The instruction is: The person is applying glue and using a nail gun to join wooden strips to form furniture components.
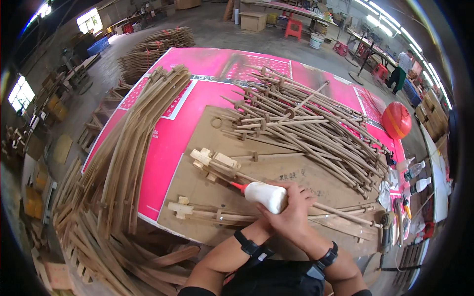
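My right hand (295, 211) is wrapped round a white squeeze bottle (265, 196) with a red nozzle. The bottle lies nearly level, its nozzle tip close to a wooden piece with pale blocks (201, 157) at one end. My left hand (265, 225) crosses under the right wrist, and its fingers are hidden behind the right hand and bottle. Nearer to me, a second wooden piece with a cross-shaped block end (180, 208) rests on the brown board (197, 138). Long turned wooden rods (301, 130) lie heaped beyond my hands.
Long flat wooden strips (143, 123) are stacked on the left over a pink-covered table (168, 158). A red round object (396, 121), clear bottles (414, 170) and hand tools line the right edge. Another person (401, 71) stands at the far right, near red stools (293, 28).
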Demonstrator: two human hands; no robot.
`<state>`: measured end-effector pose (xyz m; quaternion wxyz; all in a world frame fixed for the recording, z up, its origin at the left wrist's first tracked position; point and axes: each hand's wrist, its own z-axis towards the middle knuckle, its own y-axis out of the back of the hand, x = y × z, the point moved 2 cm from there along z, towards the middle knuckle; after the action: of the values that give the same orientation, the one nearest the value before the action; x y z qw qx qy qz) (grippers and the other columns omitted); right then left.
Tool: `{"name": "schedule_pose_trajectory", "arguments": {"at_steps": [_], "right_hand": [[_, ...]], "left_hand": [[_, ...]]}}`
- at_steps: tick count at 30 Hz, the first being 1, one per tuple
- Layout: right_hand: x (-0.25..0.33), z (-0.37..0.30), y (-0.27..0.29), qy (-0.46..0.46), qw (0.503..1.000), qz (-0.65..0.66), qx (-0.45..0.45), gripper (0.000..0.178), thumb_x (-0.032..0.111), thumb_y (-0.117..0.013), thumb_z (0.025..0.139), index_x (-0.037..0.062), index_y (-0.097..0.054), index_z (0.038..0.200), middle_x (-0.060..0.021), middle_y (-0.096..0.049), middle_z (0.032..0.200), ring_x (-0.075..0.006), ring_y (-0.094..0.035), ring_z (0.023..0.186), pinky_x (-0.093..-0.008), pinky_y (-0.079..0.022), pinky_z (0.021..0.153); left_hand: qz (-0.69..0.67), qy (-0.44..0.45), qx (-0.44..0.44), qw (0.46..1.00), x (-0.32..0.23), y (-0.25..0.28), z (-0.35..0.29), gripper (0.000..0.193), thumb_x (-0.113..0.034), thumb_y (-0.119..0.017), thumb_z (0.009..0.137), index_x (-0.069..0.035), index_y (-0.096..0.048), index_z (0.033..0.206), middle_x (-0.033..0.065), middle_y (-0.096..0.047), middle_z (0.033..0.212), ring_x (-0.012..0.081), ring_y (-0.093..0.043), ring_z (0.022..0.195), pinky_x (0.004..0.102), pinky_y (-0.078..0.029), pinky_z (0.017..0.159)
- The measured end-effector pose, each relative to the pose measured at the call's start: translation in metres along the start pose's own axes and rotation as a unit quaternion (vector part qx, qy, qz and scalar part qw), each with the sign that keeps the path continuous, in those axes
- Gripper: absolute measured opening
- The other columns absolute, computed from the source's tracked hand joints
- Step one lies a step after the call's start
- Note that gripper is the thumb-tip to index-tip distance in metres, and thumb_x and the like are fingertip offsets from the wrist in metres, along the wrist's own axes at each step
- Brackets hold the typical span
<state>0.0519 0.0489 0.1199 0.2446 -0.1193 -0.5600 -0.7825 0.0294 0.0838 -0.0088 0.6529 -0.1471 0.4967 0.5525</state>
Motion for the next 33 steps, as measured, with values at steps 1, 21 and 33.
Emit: {"name": "schedule_pose_trajectory", "arguments": {"at_steps": [1, 21, 33], "right_hand": [[-0.009, -0.004, 0.004, -0.017, 0.991, 0.129, 0.017, 0.059, 0.032, -0.094, 0.075, 0.0121, -0.066, 0.123, -0.0169, -0.070, 0.108, -0.0351, -0.063, 0.105, -0.0545, -0.042, 0.099], [-0.211, -0.199, 0.208, -0.244, 0.542, 0.753, -0.281, 0.061, 0.047, -0.069, 0.102, 0.0012, -0.057, 0.140, -0.0155, -0.069, 0.122, -0.0285, -0.067, 0.110, -0.0359, -0.060, 0.087], [-0.202, -0.246, 0.190, -0.282, 0.580, 0.713, -0.275, 0.072, 0.020, -0.090, 0.079, 0.0025, -0.056, 0.140, -0.0152, -0.068, 0.129, -0.0318, -0.066, 0.123, -0.0483, -0.052, 0.110]], "left_hand": [[-0.284, 0.064, -0.045, 0.956, 0.013, -0.007, -0.009, 0.046, -0.026, -0.059, 0.094, -0.009, -0.061, 0.138, 0.0091, -0.063, 0.127, 0.0271, -0.058, 0.119, 0.0444, -0.043, 0.113], [0.233, -0.085, 0.041, 0.968, -0.044, 0.033, 0.019, 0.016, -0.010, -0.076, 0.086, -0.008, -0.078, 0.102, 0.0082, -0.072, 0.101, 0.0302, -0.067, 0.097, 0.0429, -0.055, 0.084], [0.236, -0.045, 0.061, 0.969, -0.046, 0.033, 0.023, 0.018, -0.007, -0.078, 0.084, -0.007, -0.079, 0.102, 0.0092, -0.069, 0.095, 0.0331, -0.064, 0.092, 0.0444, -0.052, 0.083]]}}
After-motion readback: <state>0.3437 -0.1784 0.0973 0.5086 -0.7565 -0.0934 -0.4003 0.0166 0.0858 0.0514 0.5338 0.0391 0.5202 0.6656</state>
